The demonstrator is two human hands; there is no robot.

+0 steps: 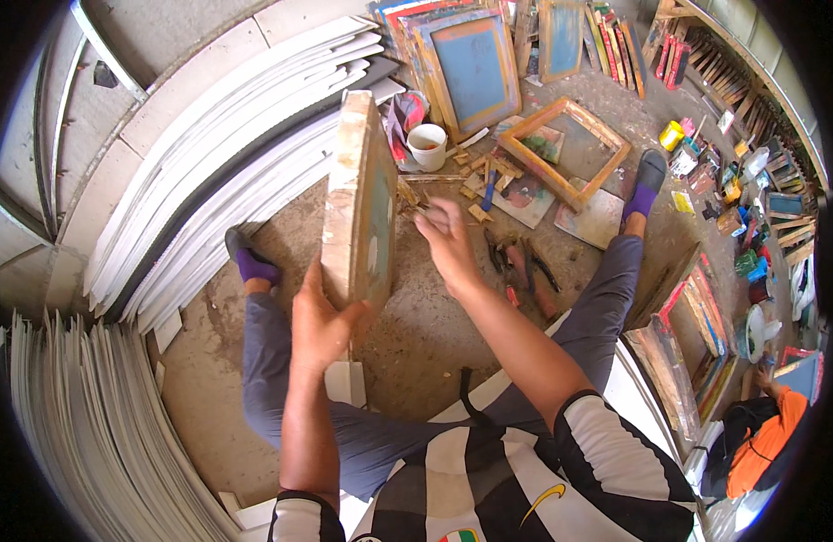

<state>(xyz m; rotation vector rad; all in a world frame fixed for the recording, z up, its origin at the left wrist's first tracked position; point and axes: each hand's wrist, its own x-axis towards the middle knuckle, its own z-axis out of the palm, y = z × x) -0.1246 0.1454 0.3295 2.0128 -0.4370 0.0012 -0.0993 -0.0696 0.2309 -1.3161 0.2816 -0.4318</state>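
Observation:
My left hand (pixel 322 323) grips the lower end of a wooden screen-printing frame (pixel 344 194), which stands on edge between my legs. Its pale outer side faces me, and a greenish mesh face turns to the right. Close to that mesh side, my right hand (pixel 451 244) is raised with its fingers bent together. Something small and thin seems pinched in them, too unclear to name. On the floor beyond lie dark-jawed pliers (pixel 543 268), a red-handled tool (pixel 516 271) and a blue-handled tool (pixel 489 190) among wood scraps (pixel 478 213).
A white mug (pixel 426 146) stands behind the scraps. An open wooden frame (pixel 608 143) lies farther right. Mesh screens (pixel 471 68) lean at the back. White sheets (pixel 209 172) are stacked at left. Paint containers (pixel 672 135) and an orange-and-black garment (pixel 767 443) are at right.

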